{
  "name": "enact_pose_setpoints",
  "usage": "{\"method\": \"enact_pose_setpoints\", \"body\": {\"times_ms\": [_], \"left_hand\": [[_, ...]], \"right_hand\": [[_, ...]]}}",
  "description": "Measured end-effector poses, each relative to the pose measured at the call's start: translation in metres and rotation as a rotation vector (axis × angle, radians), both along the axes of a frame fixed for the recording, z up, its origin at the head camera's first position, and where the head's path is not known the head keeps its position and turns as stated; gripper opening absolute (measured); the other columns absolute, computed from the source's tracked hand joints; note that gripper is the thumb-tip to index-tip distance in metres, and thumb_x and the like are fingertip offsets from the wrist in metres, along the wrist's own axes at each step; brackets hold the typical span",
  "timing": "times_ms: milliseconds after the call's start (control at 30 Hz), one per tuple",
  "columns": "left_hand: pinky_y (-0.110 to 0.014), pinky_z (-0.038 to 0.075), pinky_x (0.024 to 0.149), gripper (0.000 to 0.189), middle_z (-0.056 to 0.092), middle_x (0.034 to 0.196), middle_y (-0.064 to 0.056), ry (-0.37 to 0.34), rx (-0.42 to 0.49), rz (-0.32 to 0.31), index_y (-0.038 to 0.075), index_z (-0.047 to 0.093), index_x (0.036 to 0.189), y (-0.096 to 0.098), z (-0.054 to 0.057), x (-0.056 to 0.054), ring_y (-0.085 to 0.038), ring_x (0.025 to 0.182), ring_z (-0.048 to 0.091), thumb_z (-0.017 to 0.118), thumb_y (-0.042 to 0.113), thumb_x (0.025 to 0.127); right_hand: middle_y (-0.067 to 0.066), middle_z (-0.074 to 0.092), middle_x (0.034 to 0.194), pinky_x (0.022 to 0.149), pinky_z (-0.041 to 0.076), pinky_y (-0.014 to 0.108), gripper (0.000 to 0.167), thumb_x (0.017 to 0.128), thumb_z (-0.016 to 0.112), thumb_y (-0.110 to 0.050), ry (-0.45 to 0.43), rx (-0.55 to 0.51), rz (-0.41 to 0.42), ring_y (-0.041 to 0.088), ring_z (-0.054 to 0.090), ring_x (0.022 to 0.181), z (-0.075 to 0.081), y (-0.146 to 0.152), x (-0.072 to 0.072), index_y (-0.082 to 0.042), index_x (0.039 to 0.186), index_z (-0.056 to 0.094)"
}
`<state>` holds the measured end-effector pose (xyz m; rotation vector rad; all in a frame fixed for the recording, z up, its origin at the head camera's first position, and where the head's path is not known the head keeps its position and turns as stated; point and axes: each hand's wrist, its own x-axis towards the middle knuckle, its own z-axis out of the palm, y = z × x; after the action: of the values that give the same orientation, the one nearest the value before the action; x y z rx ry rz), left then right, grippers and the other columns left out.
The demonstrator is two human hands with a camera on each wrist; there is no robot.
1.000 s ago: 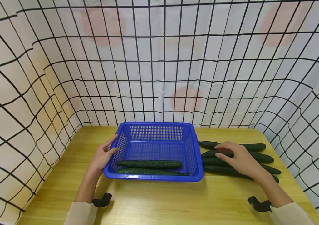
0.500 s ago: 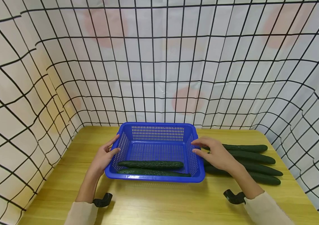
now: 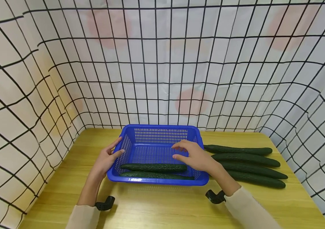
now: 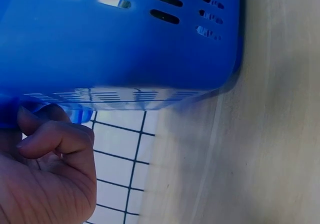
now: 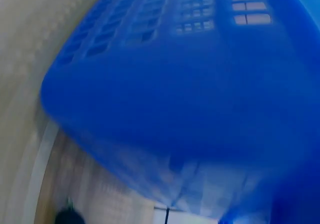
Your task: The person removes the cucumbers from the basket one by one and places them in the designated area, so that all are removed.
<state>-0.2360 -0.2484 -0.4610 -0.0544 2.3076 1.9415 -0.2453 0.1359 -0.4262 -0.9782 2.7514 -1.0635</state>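
A blue plastic basket with slotted walls stands mid-table. In it, along the near side, lie two dark green cucumbers, the farther cucumber and the nearer cucumber. My left hand holds the basket's left rim, thumb over the inside; the left wrist view shows curled fingers at the rim. Above the right half of the basket hovers my right hand, fingers loosely bent, nothing between them. The right wrist view shows mostly the basket's wall, blurred, and no hand.
Several more cucumbers lie side by side to the right of the basket, their left ends near its wall. The wooden table meets a white cloth backdrop with black grid lines. A black wrist mount sticks out from each wrist.
My right hand has moved left, from above the loose cucumbers, past the basket's right rim, to above its inside. My left hand stays on the left rim.
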Motion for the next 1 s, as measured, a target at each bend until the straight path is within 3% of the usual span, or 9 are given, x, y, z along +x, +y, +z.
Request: {"method": "enact_pose_setpoints", "body": {"times_ms": [267,633,1000], "left_hand": [[-0.039,0.063,0.073,0.067,0.059,0.138,-0.034,-0.010,0.018,0.006,0.035,0.035,0.161,0.002,0.000,-0.001,-0.030,0.095,0.074,0.065,0.026,0.102],[-0.040,0.063,0.074,0.066,0.059,0.138,-0.034,-0.010,0.027,0.018,0.035,0.037,0.160,0.002,0.001,-0.001,-0.032,0.096,0.074,0.065,0.023,0.101],[-0.041,0.063,0.076,0.067,0.057,0.141,-0.034,-0.012,0.016,0.018,0.034,0.034,0.161,0.002,0.002,0.000,-0.032,0.100,0.074,0.064,0.024,0.102]], "right_hand": [[-0.004,0.066,0.126,0.097,0.053,0.046,0.040,0.100,0.065,-0.038,-0.024,0.040,0.066,0.021,0.063,0.113,0.000,-0.028,-0.005,-0.018,0.135,0.065],[0.012,0.067,0.132,0.099,0.053,0.051,0.045,0.101,0.065,-0.037,-0.057,0.111,0.188,0.032,0.064,0.118,-0.012,-0.056,-0.015,-0.008,0.135,0.065],[0.009,0.068,0.133,0.100,0.052,0.045,0.048,0.100,0.066,-0.037,-0.101,0.240,0.187,0.026,0.064,0.120,-0.023,-0.061,-0.016,-0.008,0.137,0.064]]}}
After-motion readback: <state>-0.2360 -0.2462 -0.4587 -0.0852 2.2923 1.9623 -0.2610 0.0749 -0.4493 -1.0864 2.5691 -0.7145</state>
